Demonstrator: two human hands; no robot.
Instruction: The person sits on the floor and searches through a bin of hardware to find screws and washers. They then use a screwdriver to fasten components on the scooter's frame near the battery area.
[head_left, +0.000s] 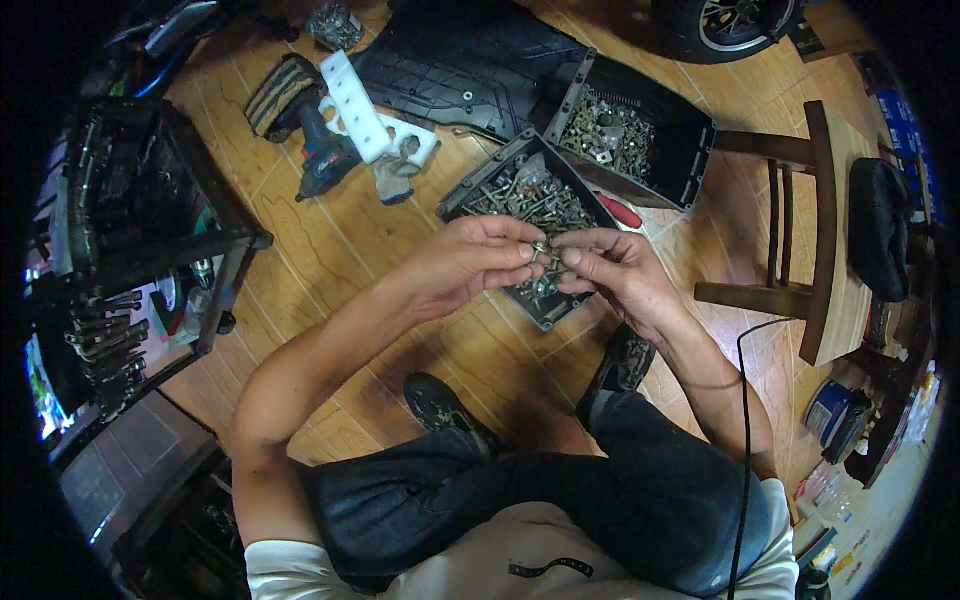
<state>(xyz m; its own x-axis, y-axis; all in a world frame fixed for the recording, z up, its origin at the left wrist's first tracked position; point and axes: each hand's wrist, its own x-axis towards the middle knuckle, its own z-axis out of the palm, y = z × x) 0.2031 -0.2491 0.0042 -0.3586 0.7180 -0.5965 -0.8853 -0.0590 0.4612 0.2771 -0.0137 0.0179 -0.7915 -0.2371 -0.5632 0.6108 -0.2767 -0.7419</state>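
Both hands meet above a black bin (478, 178) full of loose bolts and screws (530, 195). My left hand (470, 262) pinches a small metal fastener (539, 247), which looks like a bolt or screw, between thumb and fingertips. Close beside it, my right hand (618, 270) has its thumb and fingers pressed together at the same spot, on a small metal piece too tiny to name. Behind, a second black bin (690, 150) holds more metal hardware (605, 130). A red handle (618, 210) lies between the two bins.
On the tiled floor at left rest a cordless drill (325, 160), a white perforated plastic piece (357, 105) and a glove (394, 180). A wooden chair (825, 230) stands at right. A black metal rack (235, 245) is at left, and a wheel (735, 25) at the back.
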